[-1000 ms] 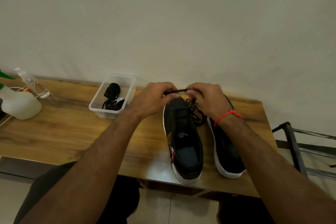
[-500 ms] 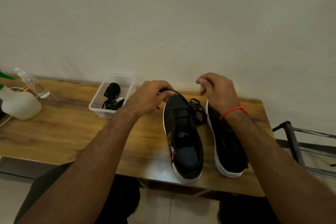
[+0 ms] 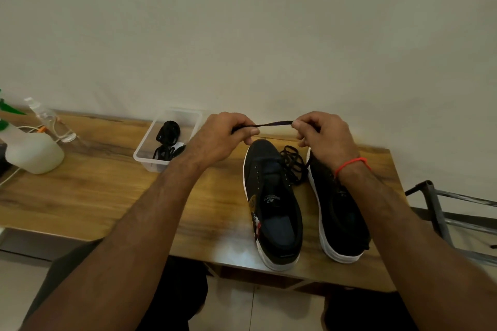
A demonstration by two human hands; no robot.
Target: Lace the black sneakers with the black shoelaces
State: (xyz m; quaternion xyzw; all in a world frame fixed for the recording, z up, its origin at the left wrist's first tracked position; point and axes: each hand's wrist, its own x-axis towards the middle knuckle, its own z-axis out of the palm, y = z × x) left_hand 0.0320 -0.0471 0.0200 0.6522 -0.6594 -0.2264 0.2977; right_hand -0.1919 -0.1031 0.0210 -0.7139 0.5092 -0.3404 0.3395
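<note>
Shoelace (image 3: 274,124) stretches taut between left hand (image 3: 220,140) and right hand (image 3: 326,136), each pinching it above the 2 sneakers (image 3: 271,201) on the tabletop (image 3: 94,191). Light and limp, it probably threads best gripped near its stiff tip.

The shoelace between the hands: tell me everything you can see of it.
The shoelace is a flat black cord that looks woven. A short span is stretched taut, nearly level, above the toe of the left sneaker. The left hand pinches one side, the right hand the other. The remainder lies in loose coils between the two sneakers.
</note>
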